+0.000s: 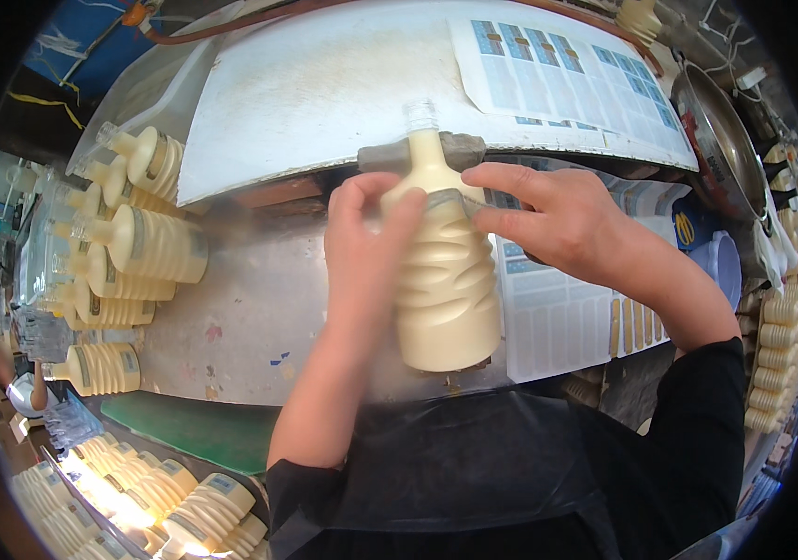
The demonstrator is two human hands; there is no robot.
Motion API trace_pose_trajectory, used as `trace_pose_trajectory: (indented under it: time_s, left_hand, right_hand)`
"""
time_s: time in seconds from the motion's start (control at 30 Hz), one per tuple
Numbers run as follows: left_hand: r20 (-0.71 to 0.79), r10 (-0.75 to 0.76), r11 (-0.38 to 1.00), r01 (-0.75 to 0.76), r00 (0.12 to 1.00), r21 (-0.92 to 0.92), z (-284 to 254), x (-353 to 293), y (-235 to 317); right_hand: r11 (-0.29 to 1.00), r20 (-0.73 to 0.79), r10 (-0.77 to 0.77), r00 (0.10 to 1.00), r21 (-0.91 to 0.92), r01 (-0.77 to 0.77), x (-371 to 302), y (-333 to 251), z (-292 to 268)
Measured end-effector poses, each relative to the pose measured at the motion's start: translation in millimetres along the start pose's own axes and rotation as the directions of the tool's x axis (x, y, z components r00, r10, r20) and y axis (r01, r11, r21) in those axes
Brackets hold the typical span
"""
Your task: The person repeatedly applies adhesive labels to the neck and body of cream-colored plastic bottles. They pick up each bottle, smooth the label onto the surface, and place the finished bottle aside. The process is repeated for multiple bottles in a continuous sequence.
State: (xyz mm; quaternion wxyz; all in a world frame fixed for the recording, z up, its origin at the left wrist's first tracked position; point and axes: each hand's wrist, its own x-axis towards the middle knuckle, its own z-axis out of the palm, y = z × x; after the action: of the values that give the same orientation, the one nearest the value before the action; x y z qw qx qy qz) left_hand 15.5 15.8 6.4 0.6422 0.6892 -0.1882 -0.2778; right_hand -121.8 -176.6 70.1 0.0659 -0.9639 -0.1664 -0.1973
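Observation:
A cream plastic bottle [450, 322] with a clear threaded neck and wavy ridges lies in front of me, its base toward my body. Its neck rests across a grey padded block [376, 157]. My left hand [369, 219] is closed on the left shoulder of the bottle, with the thumb over the top. On the right shoulder, my right hand [558, 213] presses with its fingers and thumb beside a greyish label band [444, 198]. The label's far end is hidden under the fingers.
Several similar bottles [152, 245] lie stacked at the left, with more [208, 513] at lower left. Label sheets lie on the white board [324, 84] and beside the bottle [558, 322]. A metal pan [721, 140] and a blue-rimmed tub [724, 266] stand at right.

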Motion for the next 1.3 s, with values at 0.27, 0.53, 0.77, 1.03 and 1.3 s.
trace_pose_trajectory:
  time_s: [0.27,0.53,0.77,1.03,1.3]
  left_hand:
    - [-0.051,-0.042,0.948,0.024,0.998,-0.318,4.2,-5.2,6.3]
    - [-0.142,0.113,0.991,-0.102,0.983,0.083,6.6,-1.2,-3.2]
    - [-0.146,0.146,0.985,-0.130,0.978,0.117,7.0,-2.2,-8.4]
    - [-0.101,0.042,0.985,-0.058,0.994,-0.163,7.7,-6.7,-5.8]
    - [-0.119,0.076,0.992,-0.087,0.990,-0.093,9.2,-2.6,-9.9]
  right_hand:
    - [1.000,-0.109,0.004,0.994,0.016,-0.002,-4.1,10.1,6.8]
    - [1.000,-0.181,0.004,0.983,0.003,-0.004,-13.3,20.1,24.2]
    - [0.993,-0.190,0.116,0.975,0.004,-0.118,-48.8,27.9,49.4]
    - [0.081,0.294,0.757,0.583,0.844,-0.531,-25.2,-3.3,66.5]
    - [-0.194,0.475,0.726,0.497,0.835,-0.515,-11.0,-10.7,84.1]
